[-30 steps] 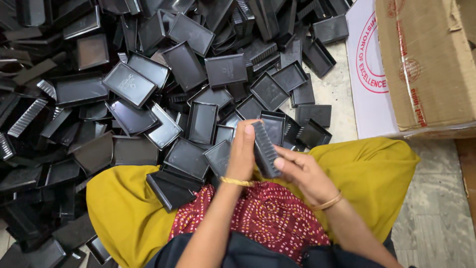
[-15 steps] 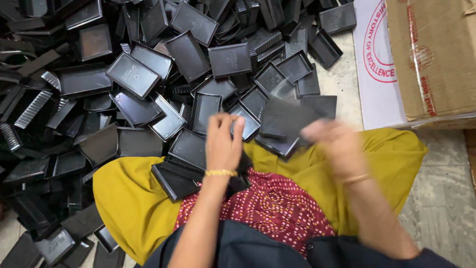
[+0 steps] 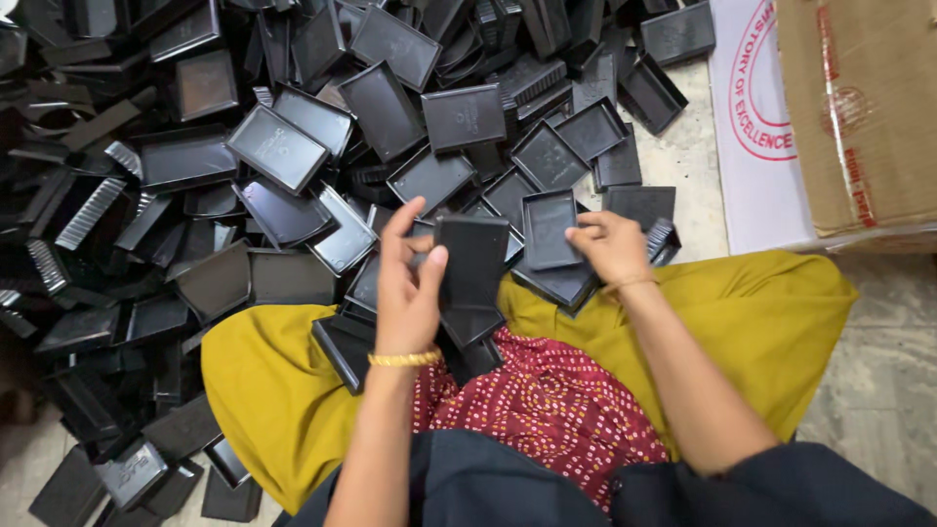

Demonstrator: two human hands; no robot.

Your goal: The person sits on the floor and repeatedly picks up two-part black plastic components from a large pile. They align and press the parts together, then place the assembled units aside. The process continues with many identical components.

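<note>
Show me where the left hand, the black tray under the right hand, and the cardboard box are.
left hand (image 3: 408, 298): head view, on the back of the hand.
black tray (image 3: 548, 229): head view, on its flat inner bottom.
cardboard box (image 3: 859, 107): head view, on its brown top face.

Tray pile (image 3: 293, 156) ahead and left, cardboard box (image 3: 859, 107) right, lap (image 3: 547, 400) below

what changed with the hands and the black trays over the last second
The right hand left the stack, swung out to the right and now grips a single black tray by its edge. The left hand kept its grip on the tray stack. The pile of trays and the cardboard box stayed put.
</note>
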